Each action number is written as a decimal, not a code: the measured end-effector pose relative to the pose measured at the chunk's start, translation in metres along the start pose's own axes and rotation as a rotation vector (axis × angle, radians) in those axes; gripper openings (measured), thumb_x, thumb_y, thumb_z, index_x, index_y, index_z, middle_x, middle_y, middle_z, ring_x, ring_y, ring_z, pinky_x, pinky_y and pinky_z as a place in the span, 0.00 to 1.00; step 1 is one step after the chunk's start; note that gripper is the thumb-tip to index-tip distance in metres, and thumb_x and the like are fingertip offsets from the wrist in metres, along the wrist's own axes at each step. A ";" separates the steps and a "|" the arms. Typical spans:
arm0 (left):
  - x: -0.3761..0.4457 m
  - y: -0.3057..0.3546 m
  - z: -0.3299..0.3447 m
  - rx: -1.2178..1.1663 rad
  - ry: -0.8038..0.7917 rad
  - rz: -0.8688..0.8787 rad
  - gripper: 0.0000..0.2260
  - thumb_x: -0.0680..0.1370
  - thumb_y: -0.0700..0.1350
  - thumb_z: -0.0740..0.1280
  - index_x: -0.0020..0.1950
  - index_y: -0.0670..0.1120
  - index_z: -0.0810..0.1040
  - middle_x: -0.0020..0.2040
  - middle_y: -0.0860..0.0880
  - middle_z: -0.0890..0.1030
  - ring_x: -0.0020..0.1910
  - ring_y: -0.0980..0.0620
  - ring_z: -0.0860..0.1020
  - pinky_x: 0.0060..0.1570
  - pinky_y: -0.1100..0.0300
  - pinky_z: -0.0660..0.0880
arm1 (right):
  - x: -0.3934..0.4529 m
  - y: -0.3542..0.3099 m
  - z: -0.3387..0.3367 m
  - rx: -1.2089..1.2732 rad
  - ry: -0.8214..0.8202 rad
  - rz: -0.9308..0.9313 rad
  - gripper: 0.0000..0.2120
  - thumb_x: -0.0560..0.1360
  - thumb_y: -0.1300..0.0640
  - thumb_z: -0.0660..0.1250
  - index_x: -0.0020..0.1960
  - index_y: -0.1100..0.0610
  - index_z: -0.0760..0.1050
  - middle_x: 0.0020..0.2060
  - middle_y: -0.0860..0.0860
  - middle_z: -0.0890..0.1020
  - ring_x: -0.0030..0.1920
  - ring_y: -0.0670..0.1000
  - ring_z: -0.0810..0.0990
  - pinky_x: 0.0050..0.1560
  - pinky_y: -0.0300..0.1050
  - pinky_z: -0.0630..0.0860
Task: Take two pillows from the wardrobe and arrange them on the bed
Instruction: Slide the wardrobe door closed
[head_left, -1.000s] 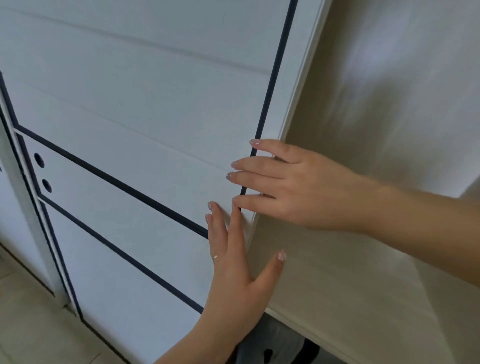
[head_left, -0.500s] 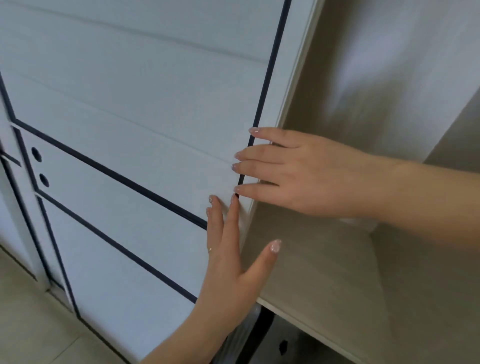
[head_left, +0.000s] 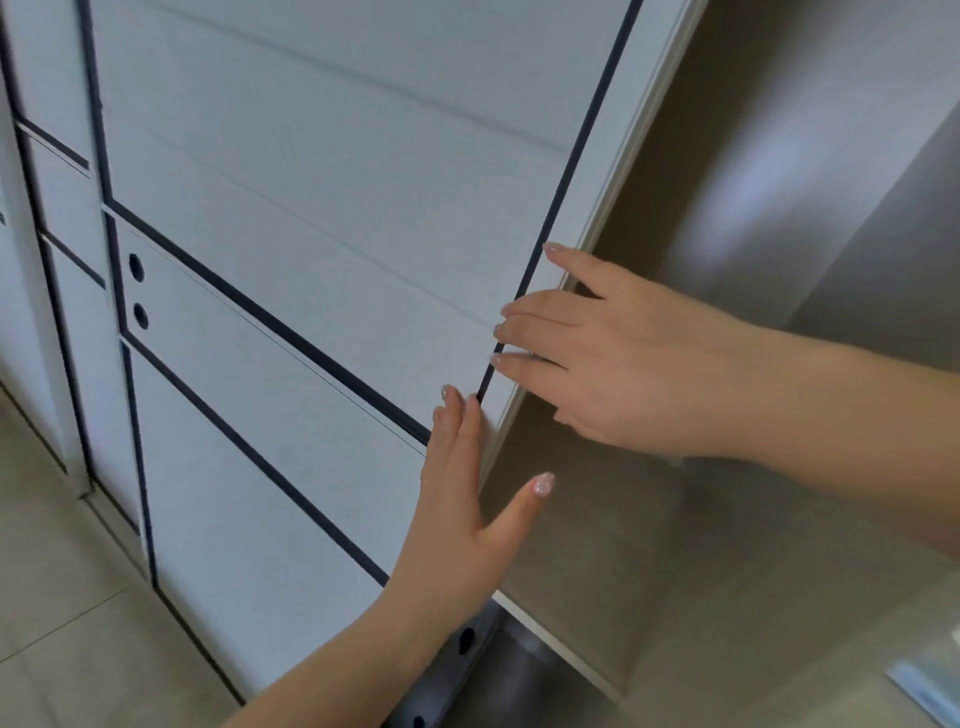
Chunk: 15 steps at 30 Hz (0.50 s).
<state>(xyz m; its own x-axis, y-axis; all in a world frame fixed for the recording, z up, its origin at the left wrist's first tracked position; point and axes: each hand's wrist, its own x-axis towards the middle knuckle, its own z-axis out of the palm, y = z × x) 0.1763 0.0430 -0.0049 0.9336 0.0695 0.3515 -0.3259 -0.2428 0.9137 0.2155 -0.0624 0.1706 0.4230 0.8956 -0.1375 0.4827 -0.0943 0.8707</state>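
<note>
A white sliding wardrobe door (head_left: 332, 270) with thin dark trim lines fills the left and middle of the head view. My left hand (head_left: 467, 499) presses flat on the door near its right edge, fingers pointing up, thumb spread toward the opening. My right hand (head_left: 613, 358) lies on the same edge a little higher, fingers flat across the door's front. Right of the edge the wardrobe's beige interior (head_left: 753, 218) is exposed, with a bare shelf (head_left: 649, 571). No pillow is in view.
A second white door panel (head_left: 57, 234) stands at the far left. Beige floor tiles (head_left: 62, 623) run along the bottom left. Below the shelf is a dark compartment (head_left: 498, 675). A pale flat object (head_left: 930, 691) shows at the bottom right corner.
The door has slid left with both hands on its edge, and more of the wardrobe's interior and shelf now shows on the right.
</note>
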 end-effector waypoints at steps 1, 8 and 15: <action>-0.004 0.002 0.005 0.020 -0.013 -0.005 0.35 0.70 0.72 0.54 0.68 0.69 0.36 0.74 0.67 0.32 0.74 0.67 0.36 0.77 0.54 0.45 | -0.009 -0.001 -0.001 -0.014 -0.008 0.007 0.25 0.76 0.57 0.45 0.64 0.63 0.73 0.59 0.63 0.78 0.62 0.62 0.75 0.69 0.67 0.60; -0.026 0.016 0.050 0.077 -0.026 -0.010 0.39 0.60 0.81 0.47 0.62 0.75 0.27 0.68 0.73 0.25 0.70 0.70 0.29 0.74 0.58 0.42 | -0.059 -0.009 -0.002 -0.071 -0.090 0.025 0.27 0.76 0.56 0.42 0.65 0.66 0.69 0.61 0.65 0.75 0.64 0.64 0.72 0.68 0.69 0.58; -0.044 0.021 0.083 0.066 -0.028 0.030 0.39 0.62 0.80 0.48 0.64 0.75 0.27 0.68 0.73 0.25 0.70 0.69 0.28 0.71 0.60 0.40 | -0.098 -0.017 0.000 -0.069 -0.062 0.024 0.23 0.78 0.60 0.45 0.63 0.67 0.71 0.57 0.65 0.77 0.61 0.65 0.73 0.68 0.70 0.57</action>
<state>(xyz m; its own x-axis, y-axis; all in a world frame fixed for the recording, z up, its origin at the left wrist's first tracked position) 0.1408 -0.0453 -0.0181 0.9277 0.0348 0.3718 -0.3440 -0.3076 0.8871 0.1660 -0.1480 0.1697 0.4819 0.8644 -0.1435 0.4188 -0.0834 0.9042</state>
